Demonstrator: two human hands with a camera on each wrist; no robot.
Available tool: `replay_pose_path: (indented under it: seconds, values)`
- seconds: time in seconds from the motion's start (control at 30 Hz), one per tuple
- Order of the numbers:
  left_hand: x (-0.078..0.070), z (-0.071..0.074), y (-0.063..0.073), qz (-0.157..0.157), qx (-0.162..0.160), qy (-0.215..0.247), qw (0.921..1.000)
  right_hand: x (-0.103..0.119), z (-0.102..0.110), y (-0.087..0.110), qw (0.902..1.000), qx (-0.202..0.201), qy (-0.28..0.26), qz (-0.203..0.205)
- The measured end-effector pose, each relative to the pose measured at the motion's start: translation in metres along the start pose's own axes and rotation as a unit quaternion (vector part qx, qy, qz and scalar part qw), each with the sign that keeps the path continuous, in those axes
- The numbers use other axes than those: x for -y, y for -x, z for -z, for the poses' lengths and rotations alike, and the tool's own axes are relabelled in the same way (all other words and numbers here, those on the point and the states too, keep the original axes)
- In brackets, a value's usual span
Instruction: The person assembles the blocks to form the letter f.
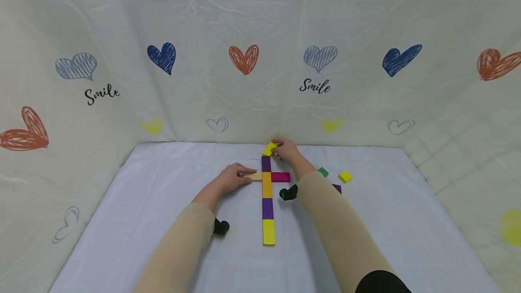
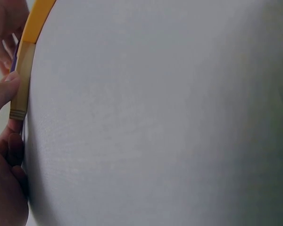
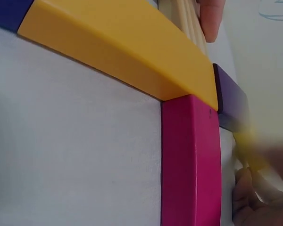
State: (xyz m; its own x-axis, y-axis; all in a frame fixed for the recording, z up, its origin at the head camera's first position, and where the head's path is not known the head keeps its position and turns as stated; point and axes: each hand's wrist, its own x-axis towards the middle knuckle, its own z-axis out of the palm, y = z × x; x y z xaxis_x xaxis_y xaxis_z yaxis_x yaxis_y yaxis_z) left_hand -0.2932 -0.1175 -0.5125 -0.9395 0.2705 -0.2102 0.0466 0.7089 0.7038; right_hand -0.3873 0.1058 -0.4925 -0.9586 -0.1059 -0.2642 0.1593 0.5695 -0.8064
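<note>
Blocks lie in a column: a purple block (image 1: 266, 163) at the far end, then an orange block (image 1: 266, 185), another purple block (image 1: 267, 209) and a yellow block (image 1: 268, 233) nearest me. A magenta block (image 1: 281, 177) sticks out to the right of the orange one. Opposite it, on the left, is a plain wooden block (image 2: 22, 80) with grooved lines, pinched between thumb and finger of my left hand (image 1: 232, 178). My right hand (image 1: 286, 150) grips a tilted yellow block (image 1: 269, 149) at the column's far end; it is blurred in the right wrist view.
To the right lie a green block (image 1: 323, 172), a yellow block (image 1: 345, 177) and a purple block (image 1: 337, 188), partly covered by my right sleeve. A white cloth (image 1: 163, 193) covers the table. A hanging sheet with printed hearts (image 1: 244, 59) stands behind it.
</note>
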Motion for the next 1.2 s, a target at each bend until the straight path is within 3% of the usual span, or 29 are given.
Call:
replay_pose_path:
  seconds: [0.57, 0.9, 1.2]
  values:
    - [0.003, -0.002, -0.002, 0.006, 0.002, 0.006, 1.0, -0.002, -0.001, -0.008, 0.9979, 0.018, 0.062, -0.004]
    - [0.0, -0.002, -0.001, 0.004, 0.001, 0.0, 1.0, 0.0, 0.005, 0.006, 0.9956, -0.005, 0.092, 0.014]
    - [0.0, -0.003, 0.0, 0.009, 0.0, -0.001, 1.0, -0.005, 0.022, 0.02, 0.9888, -0.019, 0.137, 0.055]
